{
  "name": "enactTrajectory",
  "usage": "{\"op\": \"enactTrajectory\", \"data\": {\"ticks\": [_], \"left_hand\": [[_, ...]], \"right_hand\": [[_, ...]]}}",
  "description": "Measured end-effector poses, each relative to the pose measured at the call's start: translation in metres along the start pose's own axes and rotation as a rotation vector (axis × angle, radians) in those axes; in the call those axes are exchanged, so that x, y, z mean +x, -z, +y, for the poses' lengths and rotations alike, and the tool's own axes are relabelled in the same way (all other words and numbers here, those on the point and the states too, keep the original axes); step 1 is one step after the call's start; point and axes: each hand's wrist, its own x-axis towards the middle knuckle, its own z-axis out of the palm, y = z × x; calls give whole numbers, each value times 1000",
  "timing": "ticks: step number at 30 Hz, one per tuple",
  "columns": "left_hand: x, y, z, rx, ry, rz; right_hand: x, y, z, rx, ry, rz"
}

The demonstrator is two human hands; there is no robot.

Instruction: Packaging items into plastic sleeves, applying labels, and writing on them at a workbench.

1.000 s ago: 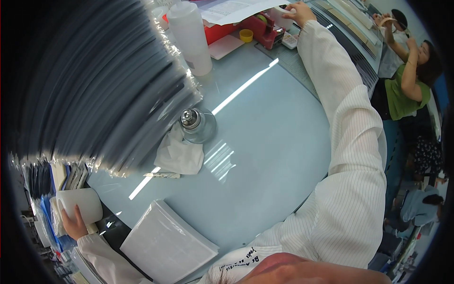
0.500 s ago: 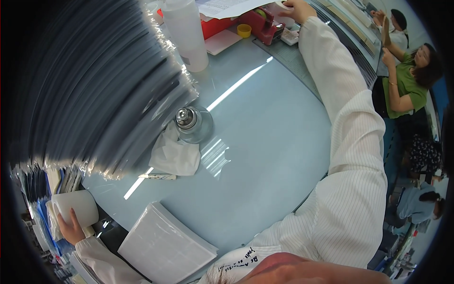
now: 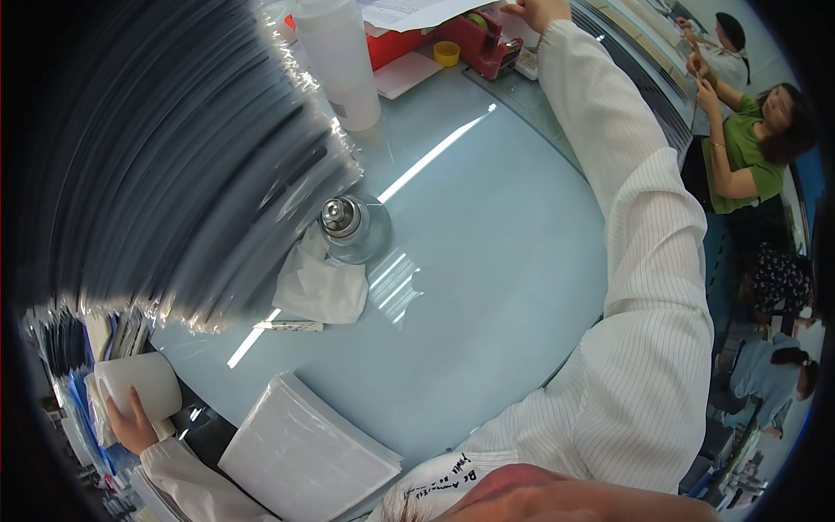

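Note:
At the far left edge of the table, my left hand (image 3: pixel 132 424) has its fingers bent around the side of a wide white cylinder (image 3: pixel 148 383), a mug or a roll. My right arm reaches across to the far side, and my right hand (image 3: pixel 545 12) is partly cut off by the upper edge of the view. Its visible fingers are curled, and whatever they hold is out of sight. Just left of that hand stands a red tape dispenser (image 3: pixel 481 48). A small pale object (image 3: pixel 527 63) lies below the hand.
A thick stack of dark plastic sleeves (image 3: pixel 200 165) covers the left side. On the glossy table are a metal-topped glass bottle (image 3: pixel 361 230), a white cloth (image 3: pixel 322 283), a white plastic bottle (image 3: pixel 344 70), a yellow cap (image 3: pixel 447 53) and clear-wrapped sheets (image 3: pixel 309 448). People (image 3: pixel 739 157) are at the right.
My right hand has moved up and slightly left, and a whitish round thing by its fingers has gone out of view. My left hand stays at the white cylinder.

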Motion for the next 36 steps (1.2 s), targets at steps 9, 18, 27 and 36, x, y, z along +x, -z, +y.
{"op": "enactTrajectory", "data": {"ticks": [9,18,27,36], "left_hand": [[2,-2,-4,8,-39,92],[2,-5,-6,49,-50,97],[0,-4,-6,64,-23,85],[3,-7,-11,66,9,71]], "right_hand": [[-9,6,47,405,228,-13],[2,-4,17,12,130,94],[-16,17,-12,83,-130,24],[-19,0,37,634,320,19]]}}
